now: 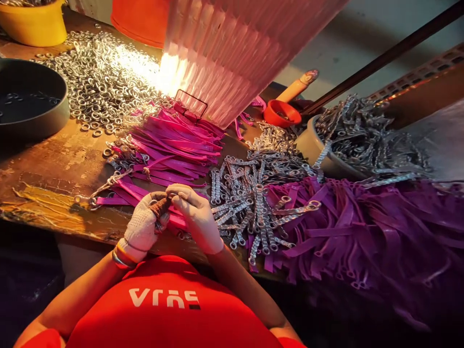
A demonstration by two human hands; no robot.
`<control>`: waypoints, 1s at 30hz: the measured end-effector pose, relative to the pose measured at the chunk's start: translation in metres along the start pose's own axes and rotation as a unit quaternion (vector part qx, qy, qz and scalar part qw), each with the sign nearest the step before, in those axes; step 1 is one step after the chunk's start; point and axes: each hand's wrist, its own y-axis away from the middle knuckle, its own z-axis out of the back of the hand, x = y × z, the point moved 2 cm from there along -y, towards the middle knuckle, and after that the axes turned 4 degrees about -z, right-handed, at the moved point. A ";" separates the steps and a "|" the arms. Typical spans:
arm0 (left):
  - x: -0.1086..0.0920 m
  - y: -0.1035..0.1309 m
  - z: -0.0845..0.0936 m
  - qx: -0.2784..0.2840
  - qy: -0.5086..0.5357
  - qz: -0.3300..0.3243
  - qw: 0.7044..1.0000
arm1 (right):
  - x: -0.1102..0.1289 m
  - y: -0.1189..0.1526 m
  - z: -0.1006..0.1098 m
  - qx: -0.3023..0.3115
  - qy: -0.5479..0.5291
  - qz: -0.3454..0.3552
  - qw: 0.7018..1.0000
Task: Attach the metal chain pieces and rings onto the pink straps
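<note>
My left hand (143,224) wears a white dotted knit glove with brown wrapping on its fingers. Its fingers are closed and meet those of my right hand (198,217), which is in a thin white glove. The fingertips of both press together; whatever lies between them is too small and covered to make out. Just beyond them spreads a heap of pink straps (181,140), some with metal rings at their left ends. One metal link piece (105,189) joins a strap left of my left hand. Braided metal links (237,193) lie in a pile right of my right hand.
Loose metal rings (101,87) cover the back left, beside a dark round pan (32,113) and a yellow tub (36,24). A ribbed translucent sheet (232,53) hangs over the middle. Right stand a small red bowl (270,113), a link-filled bucket (310,140) and purple straps (348,217).
</note>
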 end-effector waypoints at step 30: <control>-0.001 -0.061 -0.071 0.249 -0.717 -0.114 0.641 | 0.007 0.053 0.095 -0.181 0.314 -0.023 0.932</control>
